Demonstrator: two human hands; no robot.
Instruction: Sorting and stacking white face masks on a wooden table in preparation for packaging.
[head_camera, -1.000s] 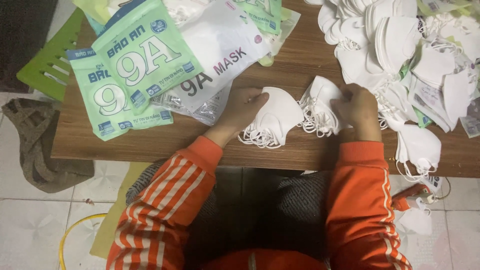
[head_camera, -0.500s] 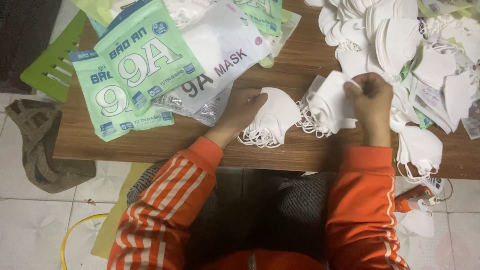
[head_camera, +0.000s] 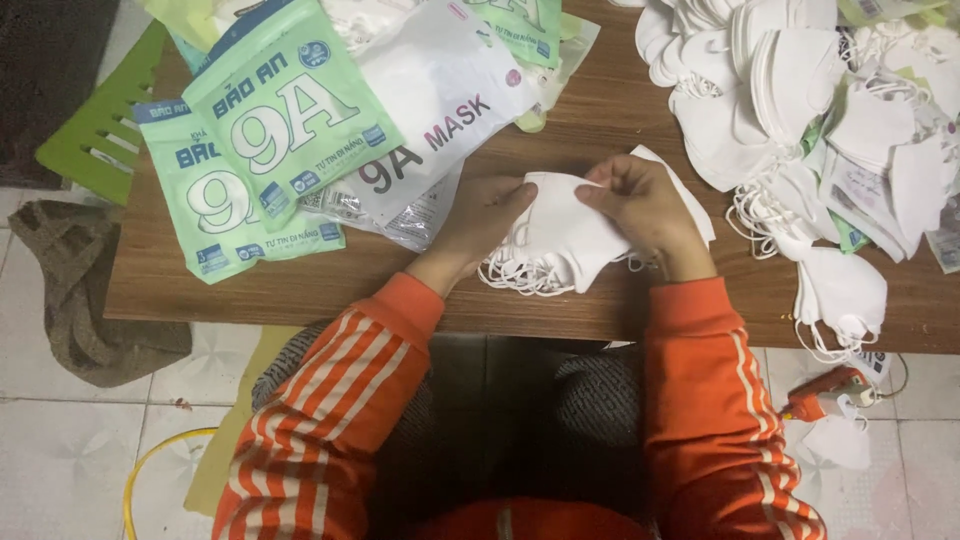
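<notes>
At the near edge of the table, centre: one stack of white masks, folded flat, ear loops trailing from its lower left side. The left hand gripped the stack's left end, fingers curled round it. The right hand pinched the top edge of the stack between thumb and fingers. Both sleeves orange with white stripes.

To the left of the stack, just beside the left hand: green packets and a white packet, overlapping, flat on the table.

At the far right, well apart from the stack: a loose heap of masks, loops tangled, some hanging over the table's edge.

On the floor at right: one dropped mask beside a small red tool. On the floor at left: a grey rag.

Handling note, as judged: the stack would keep square if both hands held opposite ends evenly, edges were tapped level, and the loops were tucked to one side so none snagged.
</notes>
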